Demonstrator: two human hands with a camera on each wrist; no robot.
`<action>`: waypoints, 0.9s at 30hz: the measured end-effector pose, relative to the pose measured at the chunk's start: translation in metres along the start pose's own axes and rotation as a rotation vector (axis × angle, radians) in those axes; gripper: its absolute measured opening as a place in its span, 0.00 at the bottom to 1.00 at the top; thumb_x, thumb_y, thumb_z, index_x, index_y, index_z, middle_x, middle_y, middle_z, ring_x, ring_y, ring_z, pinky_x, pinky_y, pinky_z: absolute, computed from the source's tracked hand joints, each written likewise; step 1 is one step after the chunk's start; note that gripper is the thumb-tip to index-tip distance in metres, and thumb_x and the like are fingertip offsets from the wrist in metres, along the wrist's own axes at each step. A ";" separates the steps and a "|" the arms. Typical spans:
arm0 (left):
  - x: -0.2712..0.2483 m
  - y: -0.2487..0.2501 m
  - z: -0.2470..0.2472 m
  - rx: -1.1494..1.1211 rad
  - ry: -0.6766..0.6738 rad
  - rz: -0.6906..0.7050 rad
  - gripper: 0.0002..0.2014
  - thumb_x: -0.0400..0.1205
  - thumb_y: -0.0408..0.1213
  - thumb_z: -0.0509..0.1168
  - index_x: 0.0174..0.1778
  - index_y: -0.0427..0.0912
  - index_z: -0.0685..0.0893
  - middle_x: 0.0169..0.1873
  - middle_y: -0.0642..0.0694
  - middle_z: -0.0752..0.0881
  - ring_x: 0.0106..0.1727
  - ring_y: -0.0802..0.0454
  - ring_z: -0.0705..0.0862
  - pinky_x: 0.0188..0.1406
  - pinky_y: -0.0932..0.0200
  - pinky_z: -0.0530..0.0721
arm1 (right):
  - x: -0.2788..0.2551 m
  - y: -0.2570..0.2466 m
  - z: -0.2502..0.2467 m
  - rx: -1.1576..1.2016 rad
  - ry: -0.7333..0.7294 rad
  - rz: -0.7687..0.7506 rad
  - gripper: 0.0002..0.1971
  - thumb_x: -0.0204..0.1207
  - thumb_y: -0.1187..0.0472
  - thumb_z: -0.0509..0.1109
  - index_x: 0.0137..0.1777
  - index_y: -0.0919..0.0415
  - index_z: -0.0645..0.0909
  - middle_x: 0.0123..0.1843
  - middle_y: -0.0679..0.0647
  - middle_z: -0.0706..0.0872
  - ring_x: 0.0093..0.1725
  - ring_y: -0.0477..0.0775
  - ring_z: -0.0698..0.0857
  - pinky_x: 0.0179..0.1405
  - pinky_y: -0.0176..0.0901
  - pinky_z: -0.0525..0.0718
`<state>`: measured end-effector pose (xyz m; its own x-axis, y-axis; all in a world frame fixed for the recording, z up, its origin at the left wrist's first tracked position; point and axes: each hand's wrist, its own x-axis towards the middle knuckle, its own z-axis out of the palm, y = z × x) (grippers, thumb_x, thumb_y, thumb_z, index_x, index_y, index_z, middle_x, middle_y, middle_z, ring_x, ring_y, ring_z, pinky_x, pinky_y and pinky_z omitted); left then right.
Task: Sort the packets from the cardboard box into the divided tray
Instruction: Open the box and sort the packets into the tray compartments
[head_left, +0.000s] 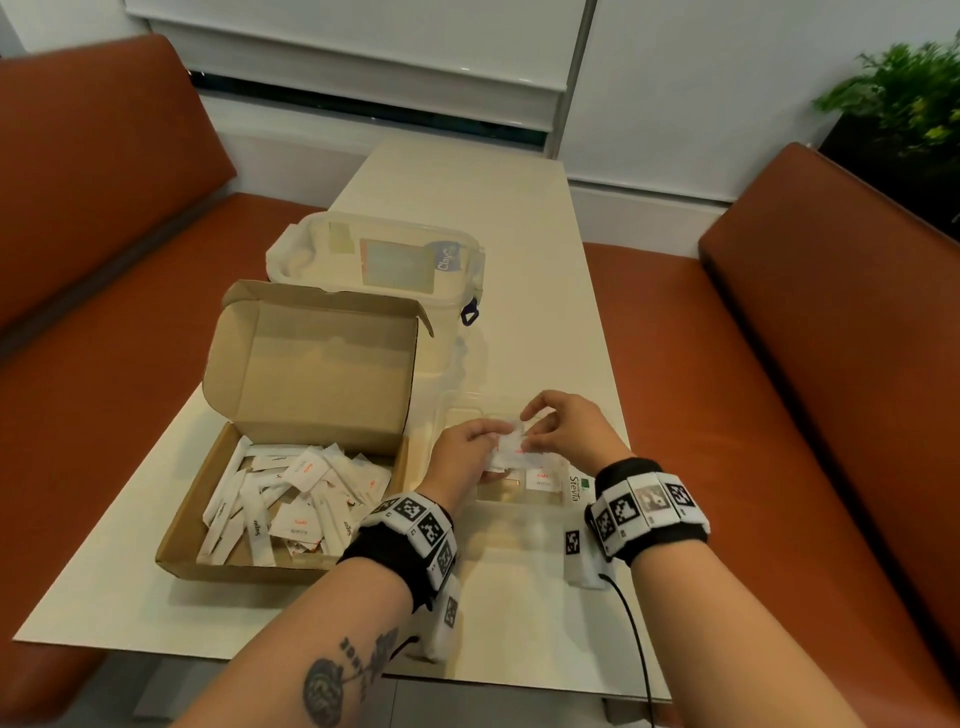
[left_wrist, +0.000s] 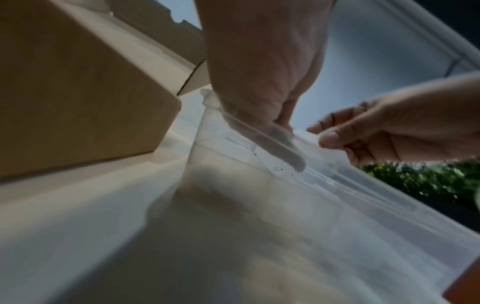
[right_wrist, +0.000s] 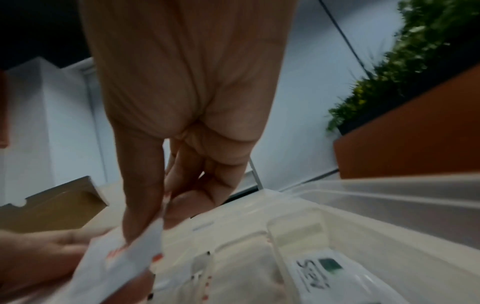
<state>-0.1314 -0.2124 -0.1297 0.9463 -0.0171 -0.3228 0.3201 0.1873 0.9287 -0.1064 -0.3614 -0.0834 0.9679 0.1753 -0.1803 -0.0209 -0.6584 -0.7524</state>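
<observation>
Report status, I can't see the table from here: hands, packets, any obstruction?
Left hand and right hand both pinch white packets over the tray. Many packets left in box. Nothing in the way.

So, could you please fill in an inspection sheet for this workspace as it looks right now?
Surface: pale cream table, between orange benches.
Job's things: open brown cardboard box holding many white paper packets; clear plastic divided tray with a Stevia packet and a Salt packet in separate compartments.
Clutter: lidded clear plastic container behind the box.
Hands: left hand and right hand pinch a small bunch of white packets over the tray.
Cables: black cable below the right wrist.
Surroundings: green plant, white wall.
</observation>
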 end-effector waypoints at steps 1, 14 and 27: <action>0.000 0.000 0.000 0.004 -0.015 -0.010 0.10 0.84 0.30 0.61 0.45 0.43 0.88 0.47 0.47 0.84 0.49 0.49 0.84 0.46 0.51 0.90 | 0.002 -0.004 0.000 -0.033 -0.003 -0.008 0.13 0.67 0.69 0.78 0.48 0.55 0.81 0.33 0.49 0.88 0.35 0.43 0.86 0.37 0.33 0.78; 0.001 -0.003 -0.003 -0.064 0.078 0.037 0.06 0.84 0.30 0.63 0.50 0.39 0.86 0.44 0.42 0.86 0.46 0.47 0.86 0.43 0.56 0.88 | -0.008 0.010 0.036 0.331 0.238 0.041 0.09 0.71 0.63 0.77 0.32 0.57 0.81 0.30 0.51 0.84 0.31 0.46 0.82 0.26 0.30 0.80; 0.010 -0.013 -0.008 -0.007 0.113 0.080 0.14 0.82 0.26 0.61 0.51 0.47 0.88 0.57 0.44 0.85 0.55 0.48 0.85 0.57 0.47 0.87 | -0.004 0.019 0.005 -0.328 0.238 0.054 0.08 0.78 0.62 0.68 0.50 0.57 0.89 0.47 0.51 0.90 0.47 0.51 0.87 0.51 0.42 0.84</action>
<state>-0.1262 -0.2072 -0.1466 0.9576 0.1083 -0.2670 0.2436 0.1907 0.9510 -0.1115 -0.3708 -0.1000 0.9993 -0.0150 -0.0332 -0.0295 -0.8674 -0.4967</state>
